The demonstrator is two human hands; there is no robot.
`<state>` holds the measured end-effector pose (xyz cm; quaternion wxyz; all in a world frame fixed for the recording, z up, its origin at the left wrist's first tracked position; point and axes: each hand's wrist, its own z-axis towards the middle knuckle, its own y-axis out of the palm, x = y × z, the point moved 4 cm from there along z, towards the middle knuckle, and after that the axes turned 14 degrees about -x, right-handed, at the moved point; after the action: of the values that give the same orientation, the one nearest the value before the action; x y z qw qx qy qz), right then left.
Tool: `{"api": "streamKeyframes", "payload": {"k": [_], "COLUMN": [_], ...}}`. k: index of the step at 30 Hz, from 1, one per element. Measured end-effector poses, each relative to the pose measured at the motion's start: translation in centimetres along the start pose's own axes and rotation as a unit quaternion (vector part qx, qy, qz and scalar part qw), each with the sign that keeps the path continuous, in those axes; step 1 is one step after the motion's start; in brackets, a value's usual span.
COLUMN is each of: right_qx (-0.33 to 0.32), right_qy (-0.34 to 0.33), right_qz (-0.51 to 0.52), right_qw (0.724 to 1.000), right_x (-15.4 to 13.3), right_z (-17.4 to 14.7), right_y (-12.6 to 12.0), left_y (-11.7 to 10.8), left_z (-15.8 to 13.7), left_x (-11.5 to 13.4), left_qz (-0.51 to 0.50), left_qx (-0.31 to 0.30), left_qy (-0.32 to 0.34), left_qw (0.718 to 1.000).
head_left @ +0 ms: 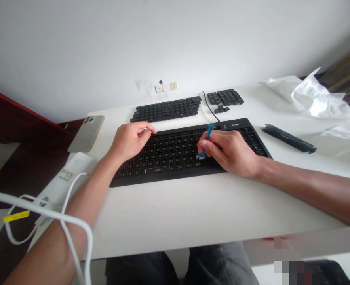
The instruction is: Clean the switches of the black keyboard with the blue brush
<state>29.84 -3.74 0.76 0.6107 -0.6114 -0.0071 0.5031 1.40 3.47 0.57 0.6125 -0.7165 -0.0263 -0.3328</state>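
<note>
A black keyboard [163, 152] with its keycaps off lies in front of me, bare switch sockets showing. My left hand [132, 137] is at its upper left corner, fingers curled over the back edge and thumb bent inward; some fingertips are hidden. A small blue brush [210, 132] is pinched between the thumb and fingers of my right hand [227, 148]. Its pale bristles point down at the lower right of the main key area, near the sockets. Blue strands fan out at its upper end.
Behind the keyboard lie removed keycaps [169, 109] in rows, with number-pad keycaps [227, 97] and a cable [209, 107]. Right of it are a dark strip-shaped piece [289, 138] and crumpled plastic [314, 97]. A phone [86, 132], power strip [65, 178] and white cords [44, 209] are at left.
</note>
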Motion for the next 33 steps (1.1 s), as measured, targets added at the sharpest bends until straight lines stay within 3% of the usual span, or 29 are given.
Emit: {"api": "streamKeyframes", "payload": {"k": [4, 8, 12, 29, 33], "right_qx": [0.017, 0.008, 0.021, 0.012, 0.042], "right_qy": [0.011, -0.031, 0.002, -0.028, -0.020], "right_qz": [-0.007, 0.010, 0.009, 0.013, 0.005], "right_qw": [1.000, 0.999, 1.000, 0.999, 0.999], "right_x": [0.15, -0.11, 0.17, -0.15, -0.14], "right_z": [-0.05, -0.06, -0.02, -0.05, -0.20], "right_y": [-0.14, -0.05, -0.20, -0.01, -0.24], "left_y": [0.03, 0.01, -0.02, 0.00, 0.01], "left_z": [0.00, -0.03, -0.04, 0.00, 0.02], "left_x": [-0.03, 0.02, 0.04, -0.04, -0.01], "left_qz": [0.000, -0.001, 0.000, -0.001, -0.001], "left_qx": [-0.001, -0.002, -0.001, -0.002, -0.001], "left_qy": [-0.001, -0.003, -0.002, -0.005, -0.001], "left_qw": [1.000, 1.000, 1.000, 1.000, 1.000]}}
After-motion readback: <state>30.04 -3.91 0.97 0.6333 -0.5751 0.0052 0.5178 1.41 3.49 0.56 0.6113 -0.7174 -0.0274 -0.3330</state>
